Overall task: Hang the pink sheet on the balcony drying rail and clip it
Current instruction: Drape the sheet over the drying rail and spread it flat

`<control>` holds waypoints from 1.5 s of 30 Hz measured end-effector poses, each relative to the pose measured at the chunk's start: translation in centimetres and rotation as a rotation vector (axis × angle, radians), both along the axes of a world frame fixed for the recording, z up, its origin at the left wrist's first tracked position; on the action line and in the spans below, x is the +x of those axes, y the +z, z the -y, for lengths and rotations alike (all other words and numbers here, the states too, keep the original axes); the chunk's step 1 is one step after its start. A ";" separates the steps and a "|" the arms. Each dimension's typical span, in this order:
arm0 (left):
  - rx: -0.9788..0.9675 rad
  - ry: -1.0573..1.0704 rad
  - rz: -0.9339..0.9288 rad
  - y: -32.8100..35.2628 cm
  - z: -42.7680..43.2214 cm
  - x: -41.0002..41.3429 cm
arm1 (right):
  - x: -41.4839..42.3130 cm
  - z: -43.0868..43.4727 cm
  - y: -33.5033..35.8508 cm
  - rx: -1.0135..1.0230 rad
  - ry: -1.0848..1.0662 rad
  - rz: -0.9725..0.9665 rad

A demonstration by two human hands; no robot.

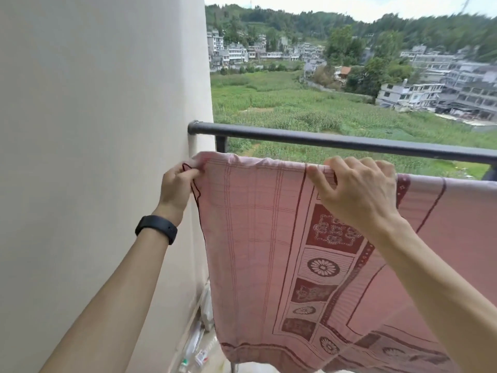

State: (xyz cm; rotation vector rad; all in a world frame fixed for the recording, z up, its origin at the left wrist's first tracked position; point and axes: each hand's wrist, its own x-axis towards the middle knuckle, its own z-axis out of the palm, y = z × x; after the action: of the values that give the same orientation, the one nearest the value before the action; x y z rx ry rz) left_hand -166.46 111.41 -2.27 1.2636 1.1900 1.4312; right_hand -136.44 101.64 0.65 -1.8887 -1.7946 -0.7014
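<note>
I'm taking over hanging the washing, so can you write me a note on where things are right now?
Left grip: pinches the pink sheet at its corner by the wall.
Right grip: fingers curled over the sheet's top edge.
Sheet hangs spread just below the dark balcony rail; its support is hidden.
Done: sheet looks draped.
Left: clip it; no clips in view.
</note>
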 end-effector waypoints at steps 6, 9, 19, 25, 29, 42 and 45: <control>0.225 0.224 -0.202 0.2 -1.7 0.2 | 6.2 2.3 -2.6 0.232 -0.166 -0.118; 0.206 0.199 -0.205 1.0 -2.1 0.3 | 7.3 2.7 -3.8 0.303 -0.111 -0.085; 0.804 0.310 -1.084 2.8 6.0 13.0 | 11.0 4.8 -2.2 0.394 0.048 -0.133; 0.817 0.202 -1.172 0.5 6.3 19.0 | 22.4 9.0 -2.7 0.270 -0.117 -0.061; 0.834 0.285 -1.231 -0.1 5.3 17.6 | 28.2 11.6 -3.6 0.346 -0.201 -0.064; 0.762 0.141 -1.254 0.7 12.9 33.9 | 33.0 14.6 -4.9 0.248 -0.126 0.052; 0.854 0.177 -1.265 -0.9 13.1 33.1 | 32.9 15.1 -5.7 0.261 -0.118 -0.016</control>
State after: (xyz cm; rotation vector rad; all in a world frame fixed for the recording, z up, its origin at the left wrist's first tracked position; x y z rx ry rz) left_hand -133.34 98.32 -3.15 2.9810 1.4845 1.2397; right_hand -103.53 86.54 -5.04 -1.8272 -1.5083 -0.9121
